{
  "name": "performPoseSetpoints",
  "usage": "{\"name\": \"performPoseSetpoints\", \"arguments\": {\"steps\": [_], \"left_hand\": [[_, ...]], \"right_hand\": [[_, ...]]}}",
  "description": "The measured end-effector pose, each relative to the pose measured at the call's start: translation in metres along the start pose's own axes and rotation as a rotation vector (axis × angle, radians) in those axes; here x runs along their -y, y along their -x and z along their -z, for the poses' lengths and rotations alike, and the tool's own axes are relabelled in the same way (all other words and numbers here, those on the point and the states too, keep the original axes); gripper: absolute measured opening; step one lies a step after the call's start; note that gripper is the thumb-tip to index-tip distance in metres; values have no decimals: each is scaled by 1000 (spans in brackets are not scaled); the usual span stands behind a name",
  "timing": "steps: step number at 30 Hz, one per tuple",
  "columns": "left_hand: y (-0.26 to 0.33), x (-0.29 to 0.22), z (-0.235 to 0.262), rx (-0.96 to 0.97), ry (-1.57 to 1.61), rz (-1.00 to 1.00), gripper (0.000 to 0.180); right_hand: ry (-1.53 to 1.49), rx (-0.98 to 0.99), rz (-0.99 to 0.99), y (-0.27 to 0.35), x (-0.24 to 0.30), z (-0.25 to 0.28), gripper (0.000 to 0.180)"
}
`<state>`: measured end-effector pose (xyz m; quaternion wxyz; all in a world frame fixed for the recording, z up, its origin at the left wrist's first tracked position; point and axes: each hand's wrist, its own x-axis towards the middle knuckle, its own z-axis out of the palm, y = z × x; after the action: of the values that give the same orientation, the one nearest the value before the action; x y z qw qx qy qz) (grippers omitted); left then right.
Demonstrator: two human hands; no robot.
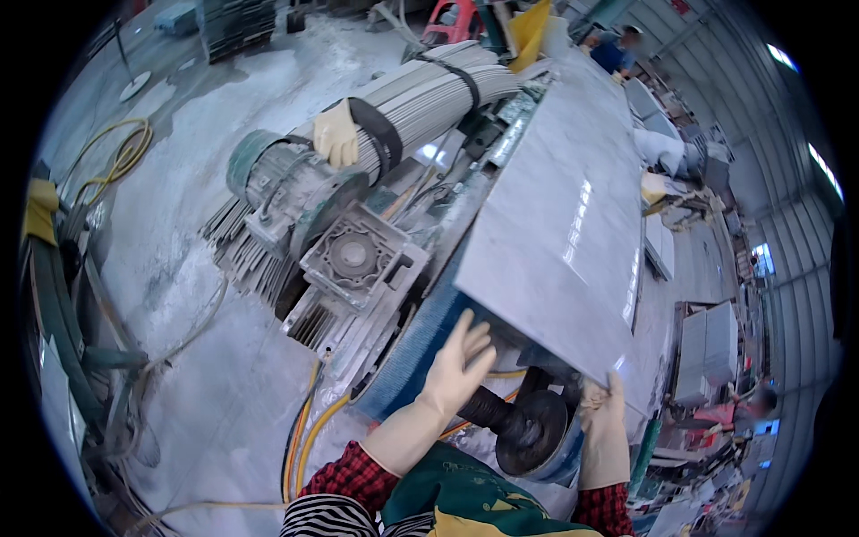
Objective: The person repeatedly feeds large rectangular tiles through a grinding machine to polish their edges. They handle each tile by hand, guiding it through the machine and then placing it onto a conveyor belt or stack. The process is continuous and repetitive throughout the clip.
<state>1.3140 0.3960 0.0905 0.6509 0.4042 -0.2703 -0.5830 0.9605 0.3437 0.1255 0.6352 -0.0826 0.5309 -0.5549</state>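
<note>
A long pale grey, polished stone slab point(555, 206) lies over a conveyor with a blue belt point(420, 345), its near end jutting toward me. My right hand point(605, 413), in a cream rubber glove, grips the slab's near right corner; part of its fingers is hidden. My left hand point(458, 362), gloved alike, is raised just short of the slab's near left edge. Its fingers are spread and hold nothing. Below the slab's end, between my forearms, sits a dark round machine part point(530, 431) with a ribbed black sleeve.
Left of the conveyor stands a dusty motor point(268, 183) with a gearbox point(353, 255). A spare cream glove point(336, 134) lies by a strapped bundle of grey strips point(438, 94). Yellow hoses point(313, 438) cross the wet floor. A co-worker point(613, 52) is at the far end.
</note>
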Motion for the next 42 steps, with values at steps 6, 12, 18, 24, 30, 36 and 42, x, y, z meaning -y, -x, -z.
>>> {"name": "performPoseSetpoints", "arguments": {"steps": [6,12,18,24,30,36,42], "left_hand": [[-36,22,6,-280,365,305,32],[35,7,30,-265,202,505,32],[66,-6,62,860,-1676,-345,57],[-5,-79,-33,994,-1397,446,54],[-147,11,-81,997,-1348,-688,53],[-210,48,-105,932,-1736,85,54],[-137,-33,-150,901,-1855,153,78]], "right_hand": [[-194,-221,130,9,-87,-21,39],[-99,-278,-8,53,-112,40,44],[216,-364,-129,122,-143,83,44],[-17,-273,-136,127,-155,73,45],[-11,-131,-113,120,-178,96,57],[1,-110,-138,119,-176,90,69],[83,71,-131,112,-192,113,74]]}}
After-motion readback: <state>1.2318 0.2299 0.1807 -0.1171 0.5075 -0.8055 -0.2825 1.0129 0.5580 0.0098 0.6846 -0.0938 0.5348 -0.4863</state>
